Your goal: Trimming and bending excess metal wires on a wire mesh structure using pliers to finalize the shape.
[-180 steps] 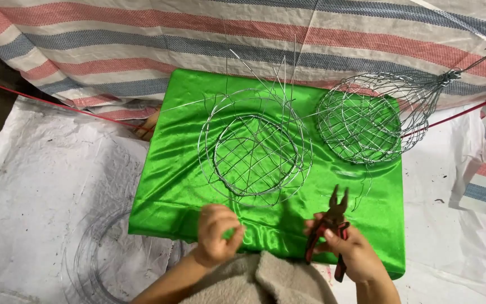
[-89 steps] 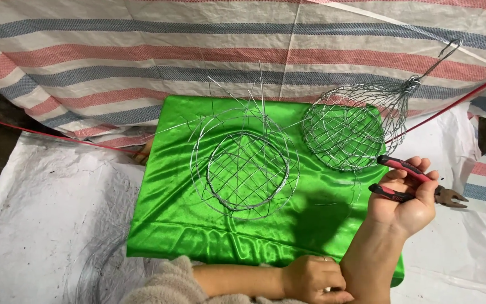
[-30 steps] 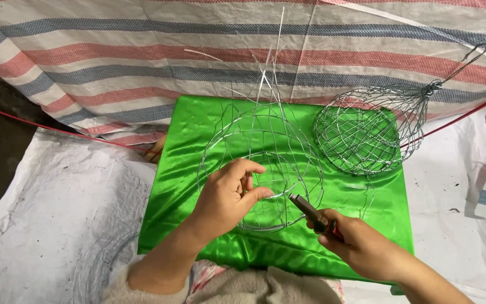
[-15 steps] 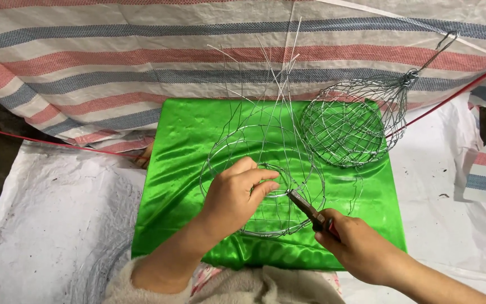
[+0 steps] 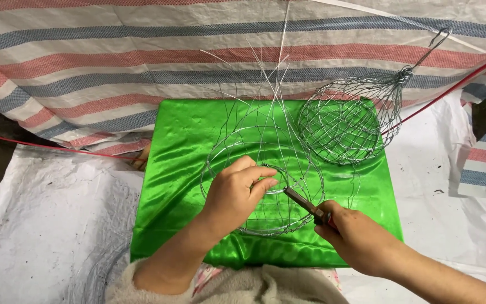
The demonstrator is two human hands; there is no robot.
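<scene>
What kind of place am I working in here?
Likely a makeshift craft spot on the ground: striped tarp behind, white sheeting below, green cloth as a mat, with a finished wire basket beside the one in hand.

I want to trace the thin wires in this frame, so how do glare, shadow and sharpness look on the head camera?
Head view: soft, even light; the green satin cloth shows pale sheen bands, no harsh glare; a faint shadow lies under the left hand; the unfinished wire basket and finished wire basket look sharp, though loose wire ends fade against the striped tarp.
</scene>
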